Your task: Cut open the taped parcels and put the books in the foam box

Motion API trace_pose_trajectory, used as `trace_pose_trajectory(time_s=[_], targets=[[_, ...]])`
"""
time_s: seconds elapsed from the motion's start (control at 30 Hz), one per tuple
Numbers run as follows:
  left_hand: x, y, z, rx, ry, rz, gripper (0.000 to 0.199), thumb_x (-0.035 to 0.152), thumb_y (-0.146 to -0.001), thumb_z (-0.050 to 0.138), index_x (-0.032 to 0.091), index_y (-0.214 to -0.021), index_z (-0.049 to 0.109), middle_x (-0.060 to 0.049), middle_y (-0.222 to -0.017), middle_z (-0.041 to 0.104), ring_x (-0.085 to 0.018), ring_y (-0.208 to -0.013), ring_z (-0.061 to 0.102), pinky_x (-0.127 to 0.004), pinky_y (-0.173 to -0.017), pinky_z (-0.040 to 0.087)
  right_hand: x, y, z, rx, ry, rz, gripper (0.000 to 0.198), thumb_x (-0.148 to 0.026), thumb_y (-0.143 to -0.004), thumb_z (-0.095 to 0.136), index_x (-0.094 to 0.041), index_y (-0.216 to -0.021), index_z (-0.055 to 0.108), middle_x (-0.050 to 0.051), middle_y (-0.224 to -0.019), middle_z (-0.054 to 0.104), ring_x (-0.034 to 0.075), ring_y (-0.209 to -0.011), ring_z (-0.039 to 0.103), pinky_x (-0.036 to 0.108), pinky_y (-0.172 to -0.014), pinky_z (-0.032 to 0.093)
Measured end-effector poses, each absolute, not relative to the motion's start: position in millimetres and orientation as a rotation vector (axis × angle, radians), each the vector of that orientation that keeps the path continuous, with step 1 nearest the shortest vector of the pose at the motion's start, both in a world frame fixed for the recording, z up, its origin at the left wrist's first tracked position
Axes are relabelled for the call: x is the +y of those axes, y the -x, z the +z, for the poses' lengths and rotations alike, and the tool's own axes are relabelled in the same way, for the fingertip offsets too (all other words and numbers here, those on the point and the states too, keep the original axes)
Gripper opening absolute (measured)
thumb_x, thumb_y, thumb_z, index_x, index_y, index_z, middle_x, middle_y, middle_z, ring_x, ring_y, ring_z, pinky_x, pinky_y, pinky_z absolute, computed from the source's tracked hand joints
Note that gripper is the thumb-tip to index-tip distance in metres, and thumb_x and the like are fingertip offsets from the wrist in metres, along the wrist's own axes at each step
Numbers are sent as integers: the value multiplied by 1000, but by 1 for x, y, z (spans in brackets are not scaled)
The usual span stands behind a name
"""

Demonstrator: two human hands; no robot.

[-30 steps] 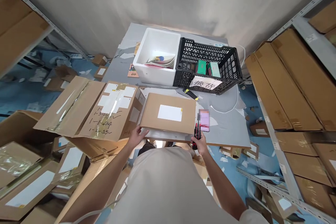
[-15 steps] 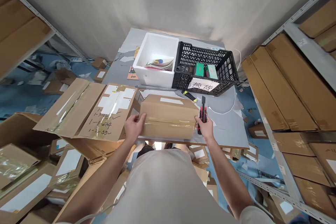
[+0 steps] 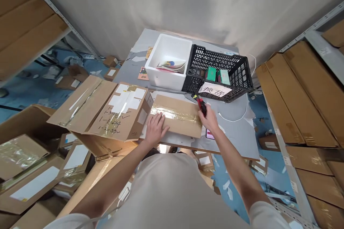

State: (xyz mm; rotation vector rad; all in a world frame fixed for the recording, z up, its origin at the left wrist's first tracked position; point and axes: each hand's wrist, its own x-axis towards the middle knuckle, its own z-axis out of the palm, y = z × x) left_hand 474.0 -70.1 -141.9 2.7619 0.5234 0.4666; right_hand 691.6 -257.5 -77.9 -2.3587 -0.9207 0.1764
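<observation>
A taped cardboard box (image 3: 180, 123) lies flat on the grey table in front of me, a wide strip of shiny tape along its top. My left hand (image 3: 156, 127) rests on the box's left end with its fingers stretched out. In my right hand (image 3: 209, 117) is a red and black utility knife (image 3: 201, 105), held over the box's right end and pointing toward the back. Part of a yellow and black tool (image 3: 194, 96) shows just behind the knife. A phone (image 3: 210, 134) lies beside the box, partly under my right wrist.
A white foam box (image 3: 170, 78) holding papers and a black plastic crate (image 3: 243, 87) with green boxes stand at the back. To the left sits a handwritten-marked carton (image 3: 114, 123). Shelves of cartons (image 3: 291, 112) rise on the right; boxes fill the lower left.
The box has been turned so another taped face is up. My left hand went from gripping its end to lying flat on it. My right hand has taken up the utility knife.
</observation>
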Motion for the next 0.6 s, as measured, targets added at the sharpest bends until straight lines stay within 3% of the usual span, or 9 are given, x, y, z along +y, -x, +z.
trace_pose_trajectory(time_s=[0.1, 0.23, 0.6], targets=[[-76, -474, -149, 543, -2757, 501, 54, 41, -87, 42, 16, -134, 44, -14, -139, 45, -29, -131, 36, -46, -108, 22, -217, -680, -57, -1602, 2151, 430, 52, -25, -90, 39, -26, -141, 32, 10, -125, 56, 24, -104, 56, 36, -84, 44], [-76, -475, -153, 568, -2734, 549, 53, 38, -86, 43, 14, -133, 46, -15, -139, 45, -29, -131, 37, -45, -107, 23, -169, -666, -48, -2035, 2112, 651, 53, -21, -93, 33, -41, -141, 29, 5, -115, 60, 21, -91, 59, 33, -78, 43], [-76, -477, -149, 570, -2720, 539, 53, 39, -85, 44, 14, -132, 47, -15, -138, 47, -29, -130, 38, -45, -107, 24, -143, -654, -30, -2230, 2363, 539, 53, -20, -94, 32, -39, -143, 25, 10, -104, 62, 21, -81, 62, 30, -71, 38]])
